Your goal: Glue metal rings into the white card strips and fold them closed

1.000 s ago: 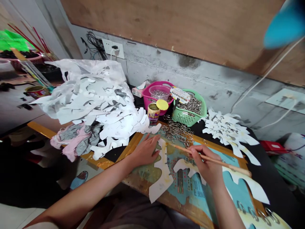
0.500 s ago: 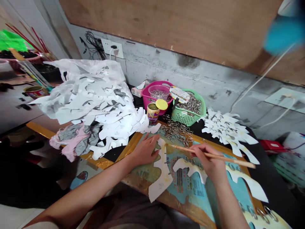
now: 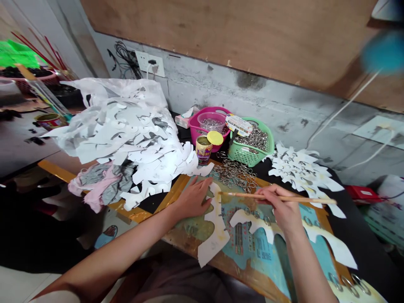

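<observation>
My right hand (image 3: 280,206) grips a long thin wooden brush (image 3: 296,199), held nearly level. The brush's tip meets the upper right edge of a white scallop-edged paper cutout (image 3: 216,214), which has yellowish stains there. Fingers outstretched, my left hand (image 3: 195,198) lies flat beside the cutout's top, its fingertips at the cutout's left edge. Beneath my right hand is another scalloped cutout (image 3: 244,216) with metal rings along it. Loose metal rings (image 3: 235,173) lie in a pile beyond the hands, near an opened tin (image 3: 203,149) with a yellow lid.
White cutouts (image 3: 135,134) are heaped on a plastic bag at left, with a pink and grey cloth (image 3: 104,183) in front. A pink basket (image 3: 195,122) and a green basket (image 3: 249,155) hold metal pieces by the wall. Ringed cutouts (image 3: 296,168) lie at right.
My right hand has shifted slightly, and the brush's back end has risen so the brush lies more level. My left hand and the cutout stay in place.
</observation>
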Action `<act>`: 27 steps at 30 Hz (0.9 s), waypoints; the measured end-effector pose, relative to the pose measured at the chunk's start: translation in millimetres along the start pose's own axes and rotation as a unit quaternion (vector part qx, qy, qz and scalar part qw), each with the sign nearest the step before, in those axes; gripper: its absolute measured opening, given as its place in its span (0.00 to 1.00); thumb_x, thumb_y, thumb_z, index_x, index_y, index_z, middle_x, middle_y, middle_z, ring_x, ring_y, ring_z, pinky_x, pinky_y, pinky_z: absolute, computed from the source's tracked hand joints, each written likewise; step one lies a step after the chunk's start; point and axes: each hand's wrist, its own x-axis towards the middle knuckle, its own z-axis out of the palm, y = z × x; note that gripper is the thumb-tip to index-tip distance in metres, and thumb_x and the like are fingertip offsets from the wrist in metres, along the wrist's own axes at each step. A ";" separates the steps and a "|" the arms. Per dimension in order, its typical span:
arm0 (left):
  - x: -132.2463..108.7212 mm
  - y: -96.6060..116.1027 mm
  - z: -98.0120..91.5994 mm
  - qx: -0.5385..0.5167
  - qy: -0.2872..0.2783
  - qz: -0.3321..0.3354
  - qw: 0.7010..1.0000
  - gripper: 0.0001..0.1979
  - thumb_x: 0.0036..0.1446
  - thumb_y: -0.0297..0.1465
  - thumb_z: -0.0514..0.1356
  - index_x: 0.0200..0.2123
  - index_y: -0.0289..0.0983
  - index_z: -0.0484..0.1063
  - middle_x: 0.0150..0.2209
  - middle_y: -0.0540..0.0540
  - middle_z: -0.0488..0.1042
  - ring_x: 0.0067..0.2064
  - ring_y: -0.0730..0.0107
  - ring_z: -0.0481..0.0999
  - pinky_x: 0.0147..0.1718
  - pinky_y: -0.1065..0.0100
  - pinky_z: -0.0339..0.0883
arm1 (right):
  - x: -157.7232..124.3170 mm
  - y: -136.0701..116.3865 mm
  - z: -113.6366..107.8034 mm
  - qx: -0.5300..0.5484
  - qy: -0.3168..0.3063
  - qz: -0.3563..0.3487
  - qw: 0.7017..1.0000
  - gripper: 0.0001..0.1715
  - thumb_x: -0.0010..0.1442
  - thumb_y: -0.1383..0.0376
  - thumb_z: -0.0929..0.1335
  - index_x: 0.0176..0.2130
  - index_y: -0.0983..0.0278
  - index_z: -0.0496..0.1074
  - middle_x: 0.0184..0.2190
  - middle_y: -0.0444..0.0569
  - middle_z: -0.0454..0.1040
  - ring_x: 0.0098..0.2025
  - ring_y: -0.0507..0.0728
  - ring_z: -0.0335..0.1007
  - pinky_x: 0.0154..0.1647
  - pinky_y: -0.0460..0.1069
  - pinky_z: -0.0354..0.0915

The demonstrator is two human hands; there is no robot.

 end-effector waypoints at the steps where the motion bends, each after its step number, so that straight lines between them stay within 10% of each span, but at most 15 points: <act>1: 0.1 -0.1 0.0 0.001 0.000 0.000 1.000 0.33 0.57 0.30 0.56 0.63 0.35 0.48 0.58 0.34 0.68 0.60 0.49 0.66 0.64 0.43 0.45 | 0.8 0.5 -0.9 -0.002 -0.008 0.010 1.000 0.13 0.54 0.57 0.72 0.26 0.64 0.75 0.27 0.50 0.77 0.27 0.57 0.74 0.27 0.49 0.73; 8: -0.5 -0.1 -1.5 0.004 -0.007 0.003 1.000 0.31 0.59 0.33 0.56 0.63 0.35 0.48 0.59 0.34 0.67 0.60 0.51 0.66 0.65 0.44 0.43 | 2.1 3.3 -3.4 0.038 -0.004 0.030 0.999 0.11 0.55 0.60 0.72 0.25 0.64 0.74 0.27 0.49 0.77 0.28 0.55 0.75 0.26 0.46 0.71; 14: -7.7 0.8 -8.0 -0.006 -0.041 0.023 0.999 0.55 0.44 0.52 0.67 0.67 0.37 0.42 0.65 0.32 0.59 0.64 0.43 0.61 0.65 0.41 0.33 | 1.8 4.3 -4.9 0.024 -0.015 0.033 0.999 0.13 0.54 0.59 0.72 0.24 0.64 0.74 0.24 0.50 0.75 0.23 0.55 0.72 0.20 0.46 0.69; 27: -8.4 -2.3 -9.4 -0.028 -0.054 0.016 0.998 0.56 0.43 0.51 0.68 0.67 0.39 0.41 0.66 0.34 0.58 0.64 0.44 0.60 0.65 0.42 0.33 | 0.0 2.3 -3.9 0.043 -0.029 0.069 0.996 0.12 0.50 0.61 0.73 0.22 0.65 0.73 0.22 0.49 0.75 0.19 0.53 0.70 0.17 0.44 0.67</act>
